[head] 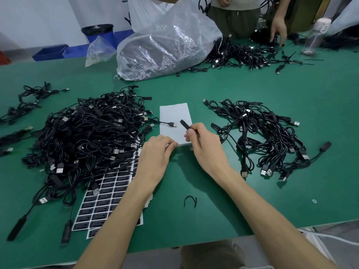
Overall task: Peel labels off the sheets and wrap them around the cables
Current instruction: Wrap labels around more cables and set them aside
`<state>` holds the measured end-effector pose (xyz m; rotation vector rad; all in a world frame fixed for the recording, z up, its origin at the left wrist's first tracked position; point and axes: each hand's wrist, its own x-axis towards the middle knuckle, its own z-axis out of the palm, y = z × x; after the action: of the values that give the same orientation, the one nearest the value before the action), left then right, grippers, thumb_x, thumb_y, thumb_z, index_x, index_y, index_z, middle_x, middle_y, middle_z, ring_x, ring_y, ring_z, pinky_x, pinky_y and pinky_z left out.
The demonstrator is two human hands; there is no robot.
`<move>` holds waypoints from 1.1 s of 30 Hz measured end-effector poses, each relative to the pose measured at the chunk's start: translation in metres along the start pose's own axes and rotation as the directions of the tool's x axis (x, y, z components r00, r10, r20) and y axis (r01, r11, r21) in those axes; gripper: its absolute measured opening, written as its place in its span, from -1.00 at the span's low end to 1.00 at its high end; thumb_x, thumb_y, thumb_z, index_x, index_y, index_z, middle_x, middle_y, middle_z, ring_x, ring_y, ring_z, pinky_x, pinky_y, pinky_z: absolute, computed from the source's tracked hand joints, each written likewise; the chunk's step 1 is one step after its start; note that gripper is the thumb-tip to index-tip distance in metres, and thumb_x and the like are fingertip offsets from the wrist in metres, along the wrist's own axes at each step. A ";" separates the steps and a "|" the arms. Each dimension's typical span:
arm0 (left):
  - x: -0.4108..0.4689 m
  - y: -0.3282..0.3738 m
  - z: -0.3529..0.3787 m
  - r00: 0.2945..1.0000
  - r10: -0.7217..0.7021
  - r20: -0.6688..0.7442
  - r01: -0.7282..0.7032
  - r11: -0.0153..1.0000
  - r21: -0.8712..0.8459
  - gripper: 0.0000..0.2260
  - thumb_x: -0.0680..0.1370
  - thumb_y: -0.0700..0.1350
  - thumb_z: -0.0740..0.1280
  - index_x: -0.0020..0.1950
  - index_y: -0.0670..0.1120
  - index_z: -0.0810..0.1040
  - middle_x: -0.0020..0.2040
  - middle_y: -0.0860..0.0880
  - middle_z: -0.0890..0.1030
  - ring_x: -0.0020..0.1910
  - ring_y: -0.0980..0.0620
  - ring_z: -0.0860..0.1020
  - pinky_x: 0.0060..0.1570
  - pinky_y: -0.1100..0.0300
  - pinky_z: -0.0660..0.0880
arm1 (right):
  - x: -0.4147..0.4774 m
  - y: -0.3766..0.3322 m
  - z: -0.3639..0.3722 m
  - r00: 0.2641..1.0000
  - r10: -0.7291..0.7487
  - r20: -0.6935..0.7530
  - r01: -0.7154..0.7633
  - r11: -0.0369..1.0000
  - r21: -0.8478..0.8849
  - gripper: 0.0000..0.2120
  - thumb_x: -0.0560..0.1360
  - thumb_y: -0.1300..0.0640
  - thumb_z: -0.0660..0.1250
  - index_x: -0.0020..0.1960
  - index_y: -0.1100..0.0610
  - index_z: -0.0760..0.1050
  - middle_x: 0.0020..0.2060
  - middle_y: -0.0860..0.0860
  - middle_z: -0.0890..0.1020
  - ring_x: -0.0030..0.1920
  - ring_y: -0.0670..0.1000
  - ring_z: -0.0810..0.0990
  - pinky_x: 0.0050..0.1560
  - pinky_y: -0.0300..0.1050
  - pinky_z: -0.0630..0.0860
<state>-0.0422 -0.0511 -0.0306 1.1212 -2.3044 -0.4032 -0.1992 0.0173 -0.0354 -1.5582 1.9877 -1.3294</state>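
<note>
With right hand [204, 144], pinching black label [184, 124] just above white sheet [174, 113]; with left hand [155, 154], gripping sheet's near corner, big cable pile [87, 133] left, smaller cable pile [262, 136] right.

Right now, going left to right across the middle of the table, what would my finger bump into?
Small cable bunch → big cable pile → white sheet → smaller cable pile.

The label sheets [105, 193] lie partly under the big cable pile [87, 136] and the left forearm [124, 216]; their print is too small to read. The bottle [317, 33] is blurred. The top edge cuts off the person [236, 20] opposite.
</note>
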 end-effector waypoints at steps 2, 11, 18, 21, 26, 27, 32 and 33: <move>0.000 0.000 0.000 1.000 0.011 0.024 -0.010 1.000 -0.025 -0.80 0.68 -0.04 0.32 0.10 -0.10 0.69 0.02 -0.03 0.65 0.08 -0.08 0.52 0.17 -0.05 0.42 | 0.000 0.002 0.002 1.000 -0.012 0.016 0.012 0.999 0.050 -0.82 0.73 -0.07 0.13 0.08 -0.03 0.44 -0.06 -0.14 0.69 0.00 -0.12 0.68 0.06 0.06 0.63; 0.001 0.002 0.000 0.993 0.091 0.071 -0.086 0.994 -0.073 -0.80 0.66 -0.12 0.37 0.24 -0.13 0.68 0.18 -0.02 0.66 0.22 -0.07 0.52 0.30 -0.09 0.40 | 0.002 0.006 0.004 0.996 -0.067 0.056 0.056 0.982 0.180 -0.84 0.69 -0.08 0.14 0.05 -0.05 0.44 -0.06 -0.12 0.69 0.01 -0.06 0.69 0.11 0.08 0.63; 0.001 0.003 0.000 0.996 0.072 0.053 -0.067 0.994 -0.091 -0.81 0.65 -0.14 0.37 0.24 -0.13 0.66 0.15 -0.05 0.66 0.18 -0.09 0.54 0.27 -0.08 0.41 | 0.002 0.005 0.004 0.993 -0.087 0.079 0.070 0.977 0.201 -0.82 0.69 -0.04 0.13 0.04 0.01 0.45 -0.02 -0.05 0.66 0.06 0.00 0.65 0.12 0.12 0.58; 0.000 0.003 0.000 0.995 0.090 0.039 -0.086 0.992 -0.091 -0.82 0.66 -0.17 0.36 0.22 -0.13 0.67 0.12 -0.06 0.68 0.14 -0.11 0.56 0.24 -0.09 0.43 | 0.002 0.005 0.005 0.994 -0.086 0.070 0.067 0.971 0.231 -0.82 0.70 0.01 0.15 0.06 0.04 0.47 -0.02 -0.03 0.66 0.05 0.00 0.67 0.12 0.11 0.60; 0.000 0.003 0.000 0.993 0.116 0.022 -0.113 0.988 -0.106 -0.85 0.64 -0.19 0.38 0.18 -0.14 0.69 0.07 -0.06 0.69 0.08 -0.10 0.57 0.18 -0.10 0.46 | 0.002 0.006 0.005 0.992 -0.082 0.091 0.058 0.968 0.244 -0.84 0.70 0.00 0.15 0.05 0.01 0.47 -0.02 -0.02 0.66 0.03 0.01 0.68 0.13 0.14 0.60; 0.000 0.002 0.001 0.993 0.112 0.022 -0.109 0.987 -0.114 -0.85 0.64 -0.19 0.39 0.18 -0.14 0.69 0.06 -0.06 0.69 0.08 -0.10 0.57 0.19 -0.10 0.46 | 0.002 0.006 0.006 0.992 -0.088 0.091 0.064 0.969 0.239 -0.84 0.69 -0.01 0.14 0.05 0.00 0.46 -0.02 -0.03 0.65 0.04 0.02 0.67 0.13 0.14 0.60; 0.000 0.000 0.003 0.994 0.107 0.017 -0.103 0.983 -0.153 -0.83 0.61 -0.18 0.43 0.19 -0.10 0.69 0.04 -0.03 0.67 0.08 -0.08 0.56 0.18 -0.12 0.48 | 0.003 0.006 0.006 0.980 -0.188 0.067 0.174 0.968 0.179 -0.87 0.70 0.02 0.12 0.03 -0.01 0.41 -0.03 -0.19 0.49 0.02 -0.15 0.53 0.07 -0.12 0.54; 0.000 0.000 0.003 0.994 0.108 0.015 -0.105 0.982 -0.155 -0.83 0.61 -0.18 0.43 0.20 -0.09 0.69 0.03 -0.03 0.66 0.07 -0.09 0.56 0.16 -0.13 0.48 | 0.002 0.005 0.006 0.976 -0.208 0.058 0.196 0.967 0.161 -0.87 0.70 0.03 0.12 0.02 -0.01 0.41 -0.03 -0.21 0.46 0.01 -0.19 0.51 0.05 -0.26 0.47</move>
<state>-0.0441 -0.0510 -0.0330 0.9184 -2.2977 -0.5463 -0.1992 0.0125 -0.0415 -1.7452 1.6746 -1.4405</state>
